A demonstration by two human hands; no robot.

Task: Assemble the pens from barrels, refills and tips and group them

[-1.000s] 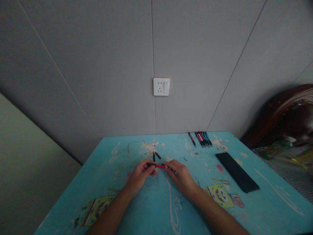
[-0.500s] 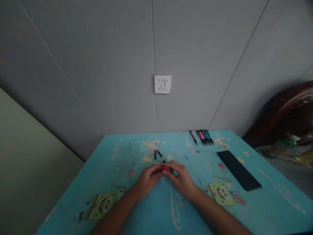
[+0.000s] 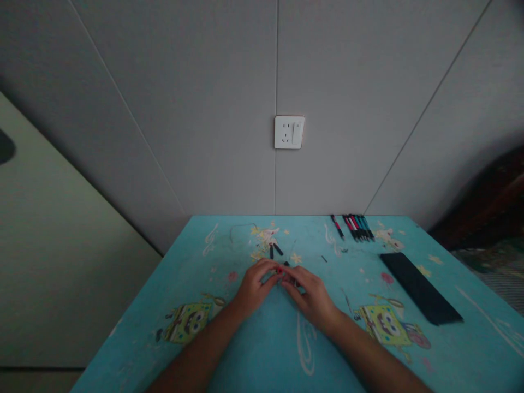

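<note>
Between the fingertips of both hands is a small red piece [image 3: 280, 270], perhaps part of a pen; most of it is hidden. My left hand [image 3: 254, 288] pinches it from the left, thumb and fingers closed. From the right, my right hand [image 3: 310, 295] closes on the same piece with bent fingers. Just beyond the fingertips lies a small black piece [image 3: 286, 263]. Two short black tubes [image 3: 271, 251] rest farther back, close to some tiny scattered bits I cannot make out.
The table [image 3: 262, 349] has a blue cartoon-print cover. At the back right, several pens [image 3: 358, 227] lie side by side, with a single red-and-black pen [image 3: 337, 226] to their left. A flat black strip-shaped object [image 3: 420, 289] lies on the right. A wall socket [image 3: 289, 132] is behind.
The camera has turned left, so the scene sits farther right. A thin pale stick seen by my left fingers earlier no longer shows. Both hands stay together at the red piece.
</note>
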